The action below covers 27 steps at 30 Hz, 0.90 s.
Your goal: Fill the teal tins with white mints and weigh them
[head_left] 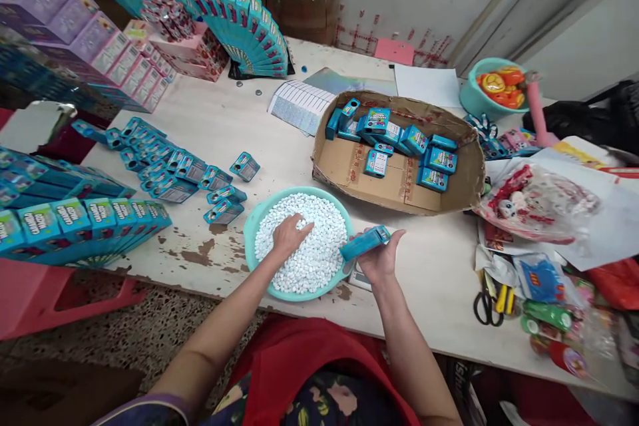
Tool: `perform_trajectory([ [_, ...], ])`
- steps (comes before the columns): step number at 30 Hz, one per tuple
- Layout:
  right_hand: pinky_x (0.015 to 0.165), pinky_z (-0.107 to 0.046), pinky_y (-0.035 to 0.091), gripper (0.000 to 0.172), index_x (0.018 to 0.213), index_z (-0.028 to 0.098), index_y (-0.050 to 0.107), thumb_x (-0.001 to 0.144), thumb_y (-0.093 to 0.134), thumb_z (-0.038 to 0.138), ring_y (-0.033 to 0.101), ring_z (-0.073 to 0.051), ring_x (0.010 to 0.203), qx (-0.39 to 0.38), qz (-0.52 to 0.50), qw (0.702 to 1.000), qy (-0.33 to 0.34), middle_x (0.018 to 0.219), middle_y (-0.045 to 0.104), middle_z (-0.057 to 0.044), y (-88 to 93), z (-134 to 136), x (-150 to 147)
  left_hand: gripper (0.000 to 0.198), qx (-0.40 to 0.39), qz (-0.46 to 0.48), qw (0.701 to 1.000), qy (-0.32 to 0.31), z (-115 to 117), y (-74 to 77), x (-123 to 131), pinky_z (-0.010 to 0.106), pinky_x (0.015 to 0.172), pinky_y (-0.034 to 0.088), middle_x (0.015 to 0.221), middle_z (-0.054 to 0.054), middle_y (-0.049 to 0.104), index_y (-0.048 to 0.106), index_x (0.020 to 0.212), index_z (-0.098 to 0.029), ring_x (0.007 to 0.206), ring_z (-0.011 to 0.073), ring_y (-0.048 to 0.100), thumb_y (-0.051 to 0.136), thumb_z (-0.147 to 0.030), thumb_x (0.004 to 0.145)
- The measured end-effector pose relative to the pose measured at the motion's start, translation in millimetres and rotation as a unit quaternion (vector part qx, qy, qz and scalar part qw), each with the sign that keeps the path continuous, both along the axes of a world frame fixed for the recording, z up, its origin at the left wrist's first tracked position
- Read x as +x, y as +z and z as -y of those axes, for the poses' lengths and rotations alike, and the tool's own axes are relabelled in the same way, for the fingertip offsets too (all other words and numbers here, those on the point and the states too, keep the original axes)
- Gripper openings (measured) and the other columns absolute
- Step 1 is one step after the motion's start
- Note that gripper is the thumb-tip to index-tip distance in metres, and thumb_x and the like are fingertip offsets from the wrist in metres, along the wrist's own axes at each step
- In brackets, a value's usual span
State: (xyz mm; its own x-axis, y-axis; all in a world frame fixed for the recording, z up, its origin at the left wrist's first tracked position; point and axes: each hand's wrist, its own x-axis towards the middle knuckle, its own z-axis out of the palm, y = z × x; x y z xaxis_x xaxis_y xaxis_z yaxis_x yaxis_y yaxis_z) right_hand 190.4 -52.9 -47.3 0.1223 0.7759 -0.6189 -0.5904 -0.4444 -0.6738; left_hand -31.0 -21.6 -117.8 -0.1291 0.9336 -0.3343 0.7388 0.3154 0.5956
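Note:
A mint-green bowl (249,256) full of small white pellets (309,259) stands near the table's front edge. Reaching down into it is my left hand (288,237), thumb and forefinger apart, fingertips partly sunk among the pellets. My right hand (382,263) holds a small blue box (365,243) beside the bowl's right rim, tilted, with the fingers behind it. Under that hand lies part of a white device (360,278), mostly hidden. Several similar blue boxes (184,170) stand in a cluster left of the bowl.
A cut-down cardboard box (399,196) with several blue boxes lies behind the bowl. Blue packs are fanned out at left (80,219) and back (249,33). Scissors (488,306), a plastic bag (539,206) and a teal tub (472,94) occupy the right side.

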Motion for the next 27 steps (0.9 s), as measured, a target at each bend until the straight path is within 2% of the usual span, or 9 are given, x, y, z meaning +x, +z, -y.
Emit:
perform_trajectory([
  [2, 0.077, -0.043, 0.052, 0.076, 0.067, 0.023, 0.051, 0.065, 0.023, 0.093, 0.062, -0.023, 0.068, 0.011, 0.065, 0.998, -0.007, 0.064, 0.059, -0.004, -8.4, 7, -6, 0.026, -0.008, 0.094, 0.994, 0.062, -2, 1.6, 1, 0.036, 0.084, 0.041, 0.088, 0.007, 0.067, 0.066, 0.082, -0.023, 0.093, 0.0298, 0.059, 0.066, -0.046, 0.07],
  [4, 0.075, -0.041, 0.053, 0.078, 0.069, 0.022, 0.054, 0.062, 0.024, 0.094, 0.061, -0.021, 0.065, 0.025, 0.101, 0.994, -0.012, 0.065, 0.059, -0.003, -12.9, 14, -10, 0.023, -0.029, 0.229, 0.967, 0.111, -4, 3.1, -1, 0.033, 0.081, 0.043, 0.078, 0.005, 0.065, 0.065, 0.069, -0.02, 0.09, 0.0281, 0.059, 0.071, -0.042, 0.064],
  [7, 0.079, -0.042, 0.052, 0.081, 0.083, 0.023, 0.062, 0.058, 0.034, 0.094, 0.064, -0.023, 0.078, 0.038, 0.079, 0.996, 0.01, 0.078, 0.066, -0.005, -12.2, 25, -12, 0.023, -0.081, 0.433, 0.877, 0.192, -6, 7.5, -6, 0.029, 0.07, 0.046, 0.079, 0.005, 0.065, 0.062, 0.066, -0.018, 0.086, 0.024, 0.06, 0.073, -0.037, 0.059],
  [11, 0.083, -0.045, 0.051, 0.071, 0.096, 0.024, 0.063, 0.053, 0.063, 0.081, 0.063, -0.027, 0.096, 0.054, 0.03, 0.996, 0.059, 0.099, 0.069, -0.006, -6.2, 39, -15, 0.021, -0.144, 0.546, 0.786, 0.25, -8, 17.4, -9, 0.027, 0.052, 0.047, 0.071, 0.005, 0.063, 0.058, 0.072, -0.017, 0.062, 0.0176, 0.059, 0.064, -0.036, 0.065],
  [15, 0.081, -0.039, 0.05, 0.051, 0.096, 0.023, 0.061, 0.057, 0.081, 0.05, 0.062, -0.023, 0.087, 0.09, 0.181, 0.973, 0.112, 0.093, 0.068, -0.003, 3.5, 46, -23, 0.021, -0.176, 0.65, 0.685, 0.279, -8, 39.3, -11, 0.023, 0.043, 0.042, 0.062, 0.003, 0.058, 0.052, 0.072, -0.017, 0.05, 0.0136, 0.056, 0.063, -0.033, 0.065],
  [19, 0.083, -0.036, 0.047, 0.045, 0.099, 0.023, 0.061, 0.063, 0.078, 0.044, 0.059, -0.022, 0.092, 0.15, 0.381, 0.9, 0.151, 0.097, 0.063, -0.003, 13.1, 45, -37, 0.023, -0.154, 0.691, 0.663, 0.244, -5, 81.8, -6, 0.02, 0.037, 0.034, 0.057, 0.0, 0.054, 0.049, 0.073, -0.018, 0.043, 0.0107, 0.05, 0.065, -0.033, 0.065],
  [22, 0.084, -0.036, 0.045, 0.041, 0.1, 0.024, 0.06, 0.067, 0.075, 0.043, 0.056, -0.023, 0.097, 0.205, 0.47, 0.842, 0.166, 0.1, 0.06, -0.004, 14.4, 40, -49, 0.025, -0.084, 0.708, 0.666, 0.217, -1, 111.5, 5, 0.02, 0.039, 0.035, 0.057, -0.002, 0.051, 0.046, 0.073, -0.019, 0.043, 0.0096, 0.049, 0.064, -0.035, 0.066],
  [24, 0.086, -0.036, 0.043, 0.038, 0.099, 0.024, 0.06, 0.069, 0.074, 0.043, 0.055, -0.023, 0.098, 0.237, 0.509, 0.809, 0.175, 0.1, 0.06, -0.004, 14.0, 37, -56, 0.025, -0.018, 0.701, 0.684, 0.203, 1, 121.5, 14, 0.022, 0.045, 0.041, 0.06, -0.002, 0.053, 0.046, 0.074, -0.019, 0.048, 0.0104, 0.053, 0.063, -0.035, 0.067],
  [27, 0.087, -0.037, 0.041, 0.036, 0.098, 0.025, 0.062, 0.068, 0.074, 0.042, 0.053, -0.024, 0.099, 0.254, 0.54, 0.783, 0.176, 0.099, 0.06, -0.004, 14.4, 33, -65, 0.024, 0.034, 0.671, 0.714, 0.198, 2, 121.9, 23, 0.024, 0.054, 0.047, 0.066, -0.002, 0.057, 0.047, 0.074, -0.019, 0.056, 0.0122, 0.059, 0.064, -0.034, 0.067],
])
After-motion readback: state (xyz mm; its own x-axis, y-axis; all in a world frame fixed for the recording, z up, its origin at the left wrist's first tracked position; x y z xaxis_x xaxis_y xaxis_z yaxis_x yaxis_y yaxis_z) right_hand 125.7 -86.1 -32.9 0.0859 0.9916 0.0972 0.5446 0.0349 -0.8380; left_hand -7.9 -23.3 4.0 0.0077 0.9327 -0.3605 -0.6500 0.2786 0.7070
